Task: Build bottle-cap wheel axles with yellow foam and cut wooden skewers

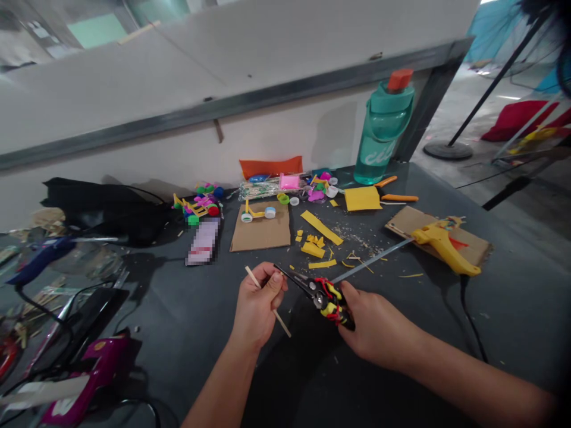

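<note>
My left hand (pixel 263 300) is closed around a thin pale wooden stick (pixel 282 324), which slants across the palm and sticks out at both ends. My right hand (pixel 372 324) grips the pliers (pixel 319 297), long-nosed with black, yellow and red handles. Their dark jaws point left and reach my left fingertips; whether they touch anything small there I cannot make out. Beyond my hands, yellow strips (pixel 322 227) and small yellow scraps (pixel 313 248) lie on the dark table. A small wheeled frame in yellow and white (pixel 257 212) stands on a cardboard piece (pixel 261 235).
To the right, a yellow glue gun (pixel 446 244) with a clear glue stick rests on cardboard (pixel 484 245). A teal bottle (pixel 379 139) stands behind orange-handled pliers (pixel 399 197). A purple glue gun (pixel 96 374), cords and a black bag (pixel 102 208) occupy the left.
</note>
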Tool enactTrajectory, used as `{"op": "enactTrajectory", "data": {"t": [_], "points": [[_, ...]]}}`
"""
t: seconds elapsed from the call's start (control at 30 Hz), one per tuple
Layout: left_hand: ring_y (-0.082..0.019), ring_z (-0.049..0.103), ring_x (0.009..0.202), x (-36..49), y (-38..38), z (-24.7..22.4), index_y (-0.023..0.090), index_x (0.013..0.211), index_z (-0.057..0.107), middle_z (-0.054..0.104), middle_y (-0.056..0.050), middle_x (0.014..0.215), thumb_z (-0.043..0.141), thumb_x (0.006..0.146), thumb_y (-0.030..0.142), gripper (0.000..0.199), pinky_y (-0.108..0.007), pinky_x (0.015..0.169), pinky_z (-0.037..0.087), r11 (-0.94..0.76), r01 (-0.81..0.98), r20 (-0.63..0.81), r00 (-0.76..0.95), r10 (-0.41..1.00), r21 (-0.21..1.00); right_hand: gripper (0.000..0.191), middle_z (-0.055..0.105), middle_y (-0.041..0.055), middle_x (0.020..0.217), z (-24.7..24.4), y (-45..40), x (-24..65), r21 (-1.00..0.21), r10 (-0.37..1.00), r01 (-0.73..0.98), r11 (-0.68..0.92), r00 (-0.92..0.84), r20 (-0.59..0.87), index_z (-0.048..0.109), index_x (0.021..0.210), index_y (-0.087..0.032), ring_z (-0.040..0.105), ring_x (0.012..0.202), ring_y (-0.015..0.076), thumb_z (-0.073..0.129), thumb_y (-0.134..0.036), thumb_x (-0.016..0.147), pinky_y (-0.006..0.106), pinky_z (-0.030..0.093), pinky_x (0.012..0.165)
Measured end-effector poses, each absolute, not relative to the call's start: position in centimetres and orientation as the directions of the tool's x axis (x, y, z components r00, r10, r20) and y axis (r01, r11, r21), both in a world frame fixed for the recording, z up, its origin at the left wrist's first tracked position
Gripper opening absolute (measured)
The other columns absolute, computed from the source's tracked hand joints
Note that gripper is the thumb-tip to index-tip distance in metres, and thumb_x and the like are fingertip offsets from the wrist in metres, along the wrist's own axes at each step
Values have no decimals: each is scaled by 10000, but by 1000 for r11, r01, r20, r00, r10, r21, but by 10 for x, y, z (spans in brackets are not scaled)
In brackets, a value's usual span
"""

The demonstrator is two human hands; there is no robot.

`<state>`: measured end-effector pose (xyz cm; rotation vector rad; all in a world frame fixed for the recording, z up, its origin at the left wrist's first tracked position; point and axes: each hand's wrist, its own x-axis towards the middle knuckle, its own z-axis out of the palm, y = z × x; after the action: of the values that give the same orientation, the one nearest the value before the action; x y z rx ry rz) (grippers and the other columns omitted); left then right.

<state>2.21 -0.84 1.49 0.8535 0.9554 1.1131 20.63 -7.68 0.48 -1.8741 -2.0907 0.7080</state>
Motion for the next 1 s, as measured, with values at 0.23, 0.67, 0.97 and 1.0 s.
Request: {"op": "enactTrajectory", "data": {"t": [0.23, 0.67, 0.97, 1.0], "points": [[-25, 269, 397, 22, -9, 16, 149, 687, 571, 493, 36, 511, 704, 655, 243, 166, -163, 373, 134, 194, -334, -158, 133, 978, 922, 265, 579, 51, 752, 3, -77, 205, -521, 993, 847, 102, -121, -3, 404, 870, -188, 559, 653, 200, 503, -223, 627, 287, 329, 568], [-25, 297, 406, 13, -7, 11, 153, 700, 604, 558, 7, 565, 723, 632, 258, 173, -162, 380, 154, 169, -278, -125, 170, 978, 946, 261, 568, 82, 777, 6, -77, 207, -516, 985, 844, 146, -172, -2, 431, 855, -178, 557, 703, 219, 507, -247, 615, 313, 378, 607], [-27, 296, 397, 13, -7, 14, 148, 693, 594, 539, 15, 540, 727, 630, 285, 201, -159, 380, 161, 194, -259, -157, 155, 975, 946, 239, 599, 57, 707, 8, -82, 207, -491, 980, 861, 131, -188, -68, 414, 870, -176, 573, 582, 203, 503, -277, 672, 286, 295, 514], [-27, 297, 397, 14, -7, 14, 148, 695, 594, 537, 15, 538, 729, 627, 285, 204, -157, 377, 155, 191, -271, -154, 152, 976, 944, 235, 597, 57, 707, 7, -82, 206, -492, 981, 860, 138, -189, -54, 412, 865, -177, 572, 581, 200, 501, -274, 671, 286, 297, 515]]}}
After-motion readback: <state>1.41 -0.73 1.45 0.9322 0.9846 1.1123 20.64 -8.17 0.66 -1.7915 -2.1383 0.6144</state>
